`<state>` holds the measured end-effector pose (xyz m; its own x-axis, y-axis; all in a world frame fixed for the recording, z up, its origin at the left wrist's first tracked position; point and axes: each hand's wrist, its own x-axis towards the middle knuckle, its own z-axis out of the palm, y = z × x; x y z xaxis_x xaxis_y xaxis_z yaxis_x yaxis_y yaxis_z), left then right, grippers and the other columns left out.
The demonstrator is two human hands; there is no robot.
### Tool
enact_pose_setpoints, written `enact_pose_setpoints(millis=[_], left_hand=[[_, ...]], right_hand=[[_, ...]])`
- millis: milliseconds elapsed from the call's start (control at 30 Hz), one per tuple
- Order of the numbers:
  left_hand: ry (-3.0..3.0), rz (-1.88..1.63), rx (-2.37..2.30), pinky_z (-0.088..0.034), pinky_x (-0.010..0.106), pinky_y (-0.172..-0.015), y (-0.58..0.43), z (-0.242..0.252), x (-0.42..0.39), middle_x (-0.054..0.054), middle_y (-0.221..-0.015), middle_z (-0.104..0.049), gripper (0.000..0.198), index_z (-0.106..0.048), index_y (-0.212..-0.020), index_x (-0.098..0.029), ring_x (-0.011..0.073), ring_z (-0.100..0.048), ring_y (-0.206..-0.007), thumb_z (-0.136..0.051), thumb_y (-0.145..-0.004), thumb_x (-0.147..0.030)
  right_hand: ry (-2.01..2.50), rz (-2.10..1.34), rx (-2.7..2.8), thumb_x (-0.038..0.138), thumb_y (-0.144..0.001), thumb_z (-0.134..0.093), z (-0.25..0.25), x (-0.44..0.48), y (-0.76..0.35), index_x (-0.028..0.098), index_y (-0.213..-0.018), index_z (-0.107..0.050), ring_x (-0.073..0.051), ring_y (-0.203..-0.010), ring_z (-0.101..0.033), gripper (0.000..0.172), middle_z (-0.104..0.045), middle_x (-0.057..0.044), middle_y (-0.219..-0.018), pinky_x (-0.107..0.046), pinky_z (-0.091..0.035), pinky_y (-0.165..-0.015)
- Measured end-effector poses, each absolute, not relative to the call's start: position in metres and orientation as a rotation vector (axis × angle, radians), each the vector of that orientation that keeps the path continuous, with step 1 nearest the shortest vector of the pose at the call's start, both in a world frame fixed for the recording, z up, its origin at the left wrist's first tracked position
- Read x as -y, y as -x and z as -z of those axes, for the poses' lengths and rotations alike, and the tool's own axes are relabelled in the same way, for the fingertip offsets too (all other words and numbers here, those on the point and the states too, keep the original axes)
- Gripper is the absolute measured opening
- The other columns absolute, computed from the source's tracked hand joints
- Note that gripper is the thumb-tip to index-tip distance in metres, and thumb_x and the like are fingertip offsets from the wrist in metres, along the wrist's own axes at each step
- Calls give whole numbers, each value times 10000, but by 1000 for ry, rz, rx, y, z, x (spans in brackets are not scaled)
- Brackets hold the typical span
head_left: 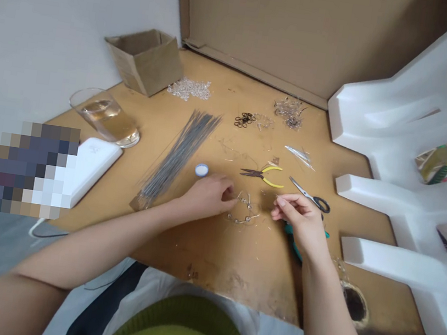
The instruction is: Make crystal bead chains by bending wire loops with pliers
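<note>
The loop, a small ring of thin wire with clear beads, lies on the table at the centre of the frame, between the two hands. The left hand is just left of the loop, fingers curled and fingertips closed on its left edge. The right hand is just right of the loop and does not touch it. Its thumb and forefinger are pressed together at the tips, pointing left. Whether a fine wire sits between them cannot be determined. A teal tool lies partly hidden under the right hand. Directly above the loop lie the pliers, yellow-handled with the jaws pointing left. The scissors lie just above the right hand. A blue cap sits just above the left hand. The wire bundle runs diagonally from upper centre down to a point left of the left hand. Further up the table are black rings, a pile of hooks and clear beads. A box stands at upper left, with a glass and a white case below it. White foam fills the right side of the frame.
</note>
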<state>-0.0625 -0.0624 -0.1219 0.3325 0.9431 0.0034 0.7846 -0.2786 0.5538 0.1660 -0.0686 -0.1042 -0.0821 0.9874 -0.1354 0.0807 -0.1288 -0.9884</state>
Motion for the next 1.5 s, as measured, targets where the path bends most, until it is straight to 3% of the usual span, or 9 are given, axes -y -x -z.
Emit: enact_pose_setpoints(millis=[300, 433, 867, 1167, 1500], left_hand=[[-2133, -509, -1425, -405, 279, -710, 53, 132, 60, 65, -871, -653, 254, -640, -846, -167, 188, -579, -819, -427, -886, -299], [-1943, -641, -1311, -404, 240, -649, 51, 130, 62, 33, -808, -663, 266, -639, -868, -164, 146, -574, -719, -429, -895, -324], [-1475, -873, -1146, -398, 178, -505, 53, 118, 73, -7, -687, -565, 265, -570, -847, -146, 65, -476, -544, -546, -833, -409], [-1286, -910, -1051, -404, 161, -447, 56, 122, 68, -32, -602, -521, 301, -536, -861, -158, 70, -507, -516, -564, -818, -455], [-1178, -874, -991, -370, 159, -444, 54, 117, 71, -10, -749, -567, 303, -567, -923, -155, 41, -467, -514, -613, -779, -417]], right_hand=[[1320, -1310, 1355, 396, -710, -712, 101, 74, -163, 190, -766, -647, -126, -531, -610, 223, -668, -7, -591, -271, -514, -581], [1298, -1324, 1386, 381, -715, -712, 100, 76, -162, 195, -780, -643, -120, -547, -605, 209, -667, -2, -596, -259, -494, -594], [1151, -1365, 1387, 352, -752, -689, 98, 84, -158, 207, -802, -646, -133, -589, -618, 159, -674, 1, -642, -280, -493, -633], [1190, -1338, 1409, 364, -743, -692, 95, 86, -155, 207, -789, -639, -138, -585, -619, 172, -666, 1, -620, -287, -498, -634], [1159, -1346, 1422, 348, -759, -683, 97, 87, -155, 217, -797, -646, -140, -619, -615, 141, -669, 5, -641, -290, -478, -662]])
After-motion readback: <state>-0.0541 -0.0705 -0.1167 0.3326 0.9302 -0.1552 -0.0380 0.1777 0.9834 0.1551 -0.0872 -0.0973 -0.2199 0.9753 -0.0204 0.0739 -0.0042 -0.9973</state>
